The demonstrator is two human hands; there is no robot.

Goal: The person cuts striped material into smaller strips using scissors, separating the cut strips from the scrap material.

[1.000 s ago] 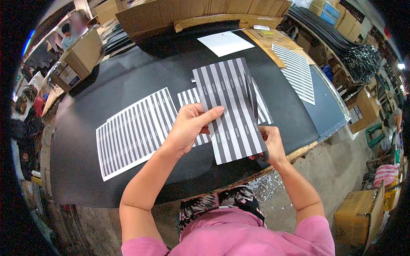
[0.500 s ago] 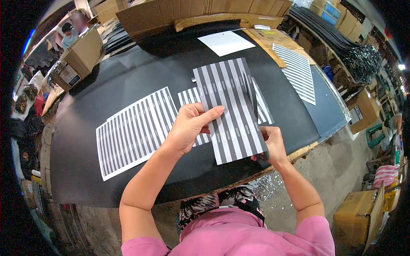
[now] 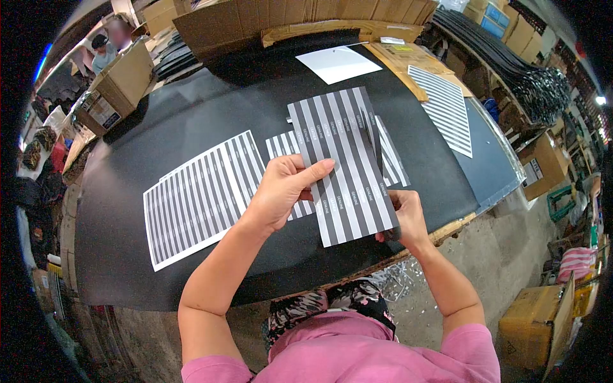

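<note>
My left hand (image 3: 290,185) pinches a striped sheet (image 3: 345,172), black and grey with rows of small "GENUINE" lettering, thumb on top. The sheet is held up above the black table. My right hand (image 3: 408,217) is closed round the dark handles of scissors (image 3: 377,143) at the sheet's lower right edge. A dark blade runs up along that edge; the rest of the scissors is hidden behind the sheet. Beneath, smaller striped pieces (image 3: 279,145) lie partly covered. To the left rests a large striped sheet (image 3: 198,198) with white margins.
The black-covered table (image 3: 121,255) spreads under my hands. Towards its back lie a white sheet (image 3: 338,64) and another striped sheet (image 3: 444,108). Cardboard boxes (image 3: 118,86) stand around. Paper scraps (image 3: 399,281) litter the floor by the table edge. Two people are at the far left.
The held sheet has tilted very slightly, and its top has shifted a little to the left. Both hands keep their grips in nearly the same places.
</note>
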